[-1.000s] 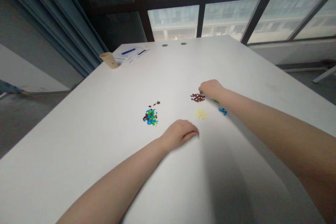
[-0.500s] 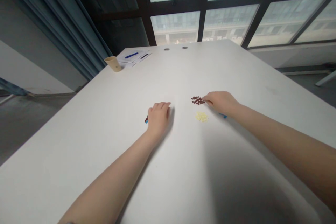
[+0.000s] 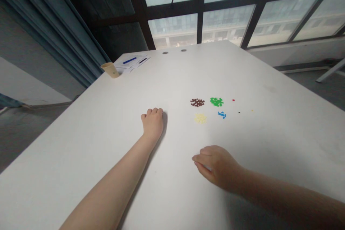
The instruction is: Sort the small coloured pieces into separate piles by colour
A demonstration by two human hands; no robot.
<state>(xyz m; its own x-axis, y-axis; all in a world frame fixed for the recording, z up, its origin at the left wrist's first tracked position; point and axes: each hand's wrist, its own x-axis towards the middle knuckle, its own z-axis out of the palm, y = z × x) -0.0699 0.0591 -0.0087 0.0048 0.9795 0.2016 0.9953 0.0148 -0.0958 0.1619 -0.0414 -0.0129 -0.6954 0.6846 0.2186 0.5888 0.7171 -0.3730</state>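
Note:
My left hand (image 3: 153,124) rests on the white table (image 3: 172,82) with its fingers curled under. Whatever lies beneath its palm is hidden. Closer to me, my right hand (image 3: 214,163) is raised with thumb and forefinger tips together in a pinch. Anything between those tips is too small to make out. Beyond it lie small loose pieces sorted by colour: a brown pile (image 3: 197,102), a green pile (image 3: 216,101), a pale yellow pile (image 3: 200,118) and a few blue pieces (image 3: 221,115).
Right of the piles lie single tiny pieces: a red one (image 3: 233,100), a black one (image 3: 239,112) and a yellow one (image 3: 252,110). At the far left corner stand a paper cup (image 3: 110,70) and papers (image 3: 126,65) with a blue pen (image 3: 129,60).
My right hand has left the brown pile and come back towards me, uncovering the green pile and blue pieces. Brown and blue pieces beside my left hand are now out of sight.

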